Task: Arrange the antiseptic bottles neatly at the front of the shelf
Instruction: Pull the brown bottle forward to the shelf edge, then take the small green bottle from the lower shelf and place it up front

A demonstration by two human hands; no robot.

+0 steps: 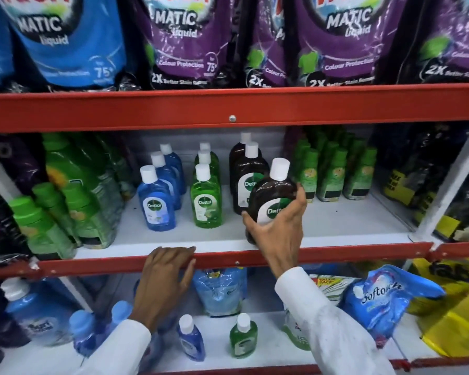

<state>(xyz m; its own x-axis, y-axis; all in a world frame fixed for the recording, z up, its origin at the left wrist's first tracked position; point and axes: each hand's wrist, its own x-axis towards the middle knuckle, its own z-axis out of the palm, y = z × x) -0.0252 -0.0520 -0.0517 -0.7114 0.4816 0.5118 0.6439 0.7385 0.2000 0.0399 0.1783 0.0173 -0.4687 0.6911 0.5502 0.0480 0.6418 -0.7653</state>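
**Inspector:** Status of the brown Dettol bottle (272, 201)?

**Assistant:** White cap on, tilted to the right, at the front of the middle shelf (349, 226). The right hand (279, 231) is clamped around its lower body, thumb on the left side, fingers over the right shoulder. Whether its base touches the shelf I cannot tell.

**Inspector:** Behind it?

**Assistant:** Two more brown bottles (245, 174) stand upright in a file, just behind and to the left. Further left, a file of green Dettol bottles (206, 201), then a file of blue Dettol bottles (157, 204), labels forward, set back from the edge.

**Inspector:** The other hand?

**Assistant:** The left hand (168, 269) lies on the red front rail (336, 254), fingers together and curled over its top, holding no bottle.

**Inspector:** Surroundings?

**Assistant:** Green-capped bottles (333, 174) to the right, green pouches (73, 201) to the left, purple detergent pouches (184, 41) on the shelf above.
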